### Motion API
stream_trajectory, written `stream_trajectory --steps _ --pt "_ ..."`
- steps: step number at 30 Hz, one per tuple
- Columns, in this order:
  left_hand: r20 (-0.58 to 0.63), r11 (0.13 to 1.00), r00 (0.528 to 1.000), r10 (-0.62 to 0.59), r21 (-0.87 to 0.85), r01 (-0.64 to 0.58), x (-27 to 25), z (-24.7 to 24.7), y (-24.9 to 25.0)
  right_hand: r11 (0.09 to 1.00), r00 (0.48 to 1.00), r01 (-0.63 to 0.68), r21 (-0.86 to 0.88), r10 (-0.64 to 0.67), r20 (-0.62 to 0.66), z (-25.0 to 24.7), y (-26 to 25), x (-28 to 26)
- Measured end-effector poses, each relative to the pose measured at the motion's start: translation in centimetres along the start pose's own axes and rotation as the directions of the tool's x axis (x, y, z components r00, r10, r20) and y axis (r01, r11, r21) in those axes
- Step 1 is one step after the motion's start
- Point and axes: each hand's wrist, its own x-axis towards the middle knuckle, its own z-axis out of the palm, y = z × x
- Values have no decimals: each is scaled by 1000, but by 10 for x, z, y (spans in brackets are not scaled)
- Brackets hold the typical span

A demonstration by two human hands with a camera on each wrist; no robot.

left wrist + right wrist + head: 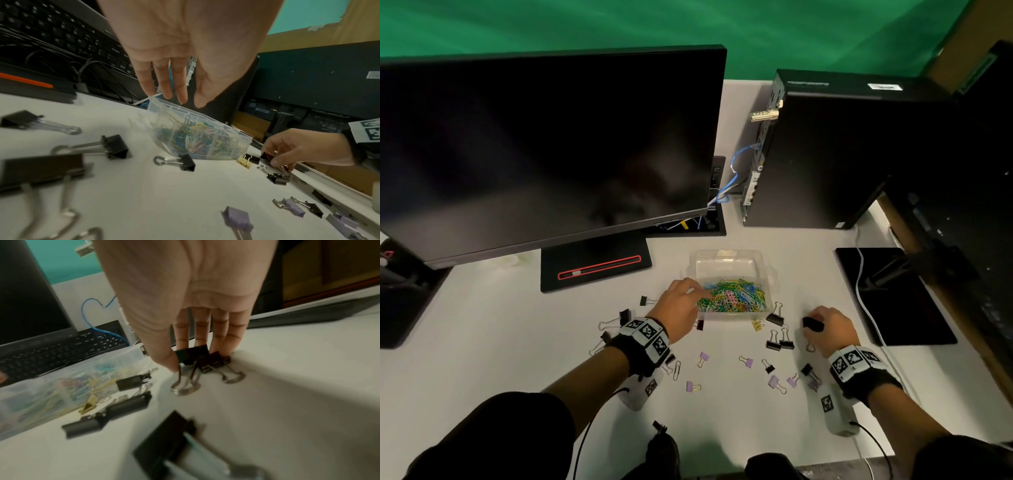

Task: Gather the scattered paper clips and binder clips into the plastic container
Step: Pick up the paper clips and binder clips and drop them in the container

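A clear plastic container [768, 270] [242, 139] [24, 405] holds a heap of coloured paper clips [732, 296]. My left hand [697, 291] [185, 100] hovers over the container's left rim, fingers straight and empty. My right hand [816, 329] [189, 356] is on the table right of the container and pinches a bunch of black binder clips [811, 322] [193, 352] between thumb and fingers. Black [780, 342], purple [748, 362] and yellow [757, 324] binder clips lie scattered on the white table in front of the container and to its left [625, 317].
A large dark monitor [544, 144] on a black stand [595, 267] is behind the container to the left. A black PC tower [825, 147] stands at the back right. A black mat [907, 308] with a white cable lies to the right. The table's front edge is close to my body.
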Motion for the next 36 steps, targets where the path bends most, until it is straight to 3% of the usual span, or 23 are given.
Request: stream_trajectory --steps 3,9,14,18,24,26,30,36 --pt "17 998 998 -65 27 65 -13 -9 -14 1000 1000 -25 -16 25 7 -5 9 -2" --pt "-21 948 959 -282 149 282 -40 -22 -45 988 993 106 -111 -112 -45 1 -8 -5" --pt "119 847 887 -446 378 374 -65 -17 -64 974 993 122 -189 -122 12 7 -29 -1" --pt "258 872 866 -429 367 322 -81 1 -63 980 997 73 -183 -66 46 6 -33 1" --pt "370 925 865 -338 299 234 -86 22 -45 992 989 -7 -123 25 145 6 -36 1" --pt "343 945 883 -320 185 270 -83 17 -36 991 985 -1 -133 24 169 5 -37 1" --pt "119 936 930 -347 -19 352 -74 -3 -39 980 981 39 -194 -1 192 1 -38 1" --pt "243 936 907 -343 0 353 -68 -21 -67 950 966 47 -307 35 257 -27 -38 8"
